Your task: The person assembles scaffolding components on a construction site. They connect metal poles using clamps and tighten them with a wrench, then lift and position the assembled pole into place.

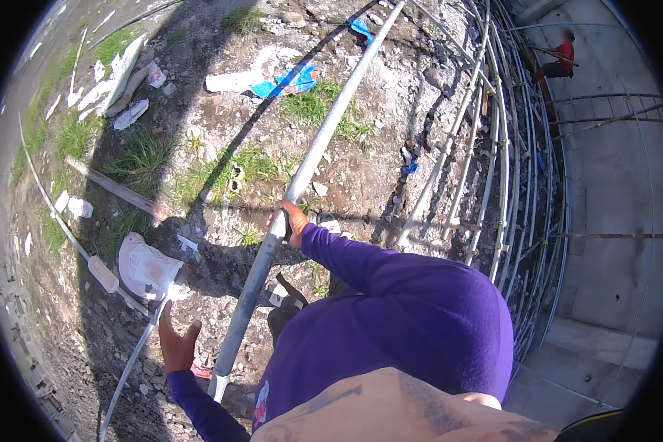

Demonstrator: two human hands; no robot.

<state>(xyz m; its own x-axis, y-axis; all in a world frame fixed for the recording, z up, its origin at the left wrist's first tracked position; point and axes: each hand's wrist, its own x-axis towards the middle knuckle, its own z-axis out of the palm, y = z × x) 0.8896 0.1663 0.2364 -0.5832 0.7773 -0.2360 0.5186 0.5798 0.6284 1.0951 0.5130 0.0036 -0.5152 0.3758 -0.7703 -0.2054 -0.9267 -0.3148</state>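
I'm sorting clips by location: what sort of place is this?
Likely an outdoor construction site: rubble-strewn ground, scaffold-like poles beside a grey wall, and a long metal pipe in the right hand.

The pole (pixel 329 132) is smooth metal, the blue scrap (pixel 295 79) perhaps plastic.

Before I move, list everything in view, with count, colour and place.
held pole: 1, grey, through the middle
pole stack: many, grey, right of centre
thin rods: 2 or more, pale, left
block: 1, pinkish, on one rod
plank: 1, brownish, left
sack or bucket: 1, white, left of centre
scraps: several, white and blue, upper left and middle
grass: patches, green, left and upper middle
ground: 1, brown-grey, left and middle
concrete: 1, grey, far right
co-worker: 1, red top, upper right
own top: 1, purple, lower middle
left hand: 1, bare, open, left of the pole
right hand: 1, bare, around the pole
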